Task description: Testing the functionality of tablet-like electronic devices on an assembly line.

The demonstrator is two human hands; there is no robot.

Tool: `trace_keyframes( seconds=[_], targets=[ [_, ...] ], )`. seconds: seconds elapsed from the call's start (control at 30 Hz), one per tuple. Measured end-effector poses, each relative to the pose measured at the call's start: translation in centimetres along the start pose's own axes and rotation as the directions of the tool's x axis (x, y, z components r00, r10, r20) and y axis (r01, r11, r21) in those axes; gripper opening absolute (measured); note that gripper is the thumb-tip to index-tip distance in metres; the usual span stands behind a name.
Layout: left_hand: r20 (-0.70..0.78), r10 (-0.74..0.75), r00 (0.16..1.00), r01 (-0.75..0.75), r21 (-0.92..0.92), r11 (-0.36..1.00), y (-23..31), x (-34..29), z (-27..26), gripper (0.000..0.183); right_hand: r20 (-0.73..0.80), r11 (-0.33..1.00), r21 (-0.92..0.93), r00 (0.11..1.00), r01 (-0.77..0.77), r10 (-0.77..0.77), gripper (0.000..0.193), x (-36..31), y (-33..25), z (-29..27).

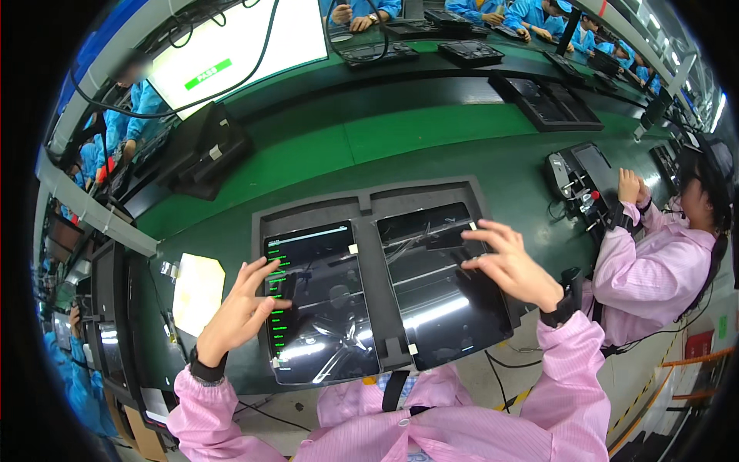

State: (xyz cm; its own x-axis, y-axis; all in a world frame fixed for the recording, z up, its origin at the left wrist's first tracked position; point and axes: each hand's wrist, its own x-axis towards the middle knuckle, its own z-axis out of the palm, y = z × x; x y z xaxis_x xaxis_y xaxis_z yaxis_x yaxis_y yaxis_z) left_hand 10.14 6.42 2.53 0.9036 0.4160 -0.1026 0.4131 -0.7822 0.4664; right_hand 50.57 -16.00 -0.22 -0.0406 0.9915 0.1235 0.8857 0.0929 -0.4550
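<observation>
Two black tablets lie side by side in a dark foam tray (308, 206) on the bench before me. The left tablet (327, 308) is lit, with a column of green text lines down its left side. The right tablet (431, 289) has a dark screen with light reflections and small pale tabs at its edges. My left hand (240, 312) is open, its spread fingers over the left edge of the lit tablet. Over the right edge of the dark tablet, my right hand (512, 266) is open too, fingers apart. Whether any fingertip touches glass, I cannot tell.
A yellowish sheet (198, 295) lies left of the tray. Behind stands a bright monitor (246, 50) with hanging cables. At right, a co-worker in pink (654, 266) sits by a black fixture (581, 185). Another foam tray (546, 100) rests at the far right.
</observation>
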Motion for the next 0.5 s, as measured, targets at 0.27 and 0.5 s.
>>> trace_keyframes(
  seconds=[0.27,0.5],
  targets=[
    [-0.209,0.047,0.977,-0.006,0.192,0.981,-2.1,7.8,1.0,0.034,-0.140,0.999,-0.051,0.990,-0.015,0.007,0.029,6.8,1.8,3.6],
    [0.154,0.138,0.978,-0.141,0.007,0.990,4.0,-1.8,0.1,0.024,0.240,0.987,0.150,0.970,-0.063,0.025,0.018,-7.4,-5.6,-1.2]
  ],
)
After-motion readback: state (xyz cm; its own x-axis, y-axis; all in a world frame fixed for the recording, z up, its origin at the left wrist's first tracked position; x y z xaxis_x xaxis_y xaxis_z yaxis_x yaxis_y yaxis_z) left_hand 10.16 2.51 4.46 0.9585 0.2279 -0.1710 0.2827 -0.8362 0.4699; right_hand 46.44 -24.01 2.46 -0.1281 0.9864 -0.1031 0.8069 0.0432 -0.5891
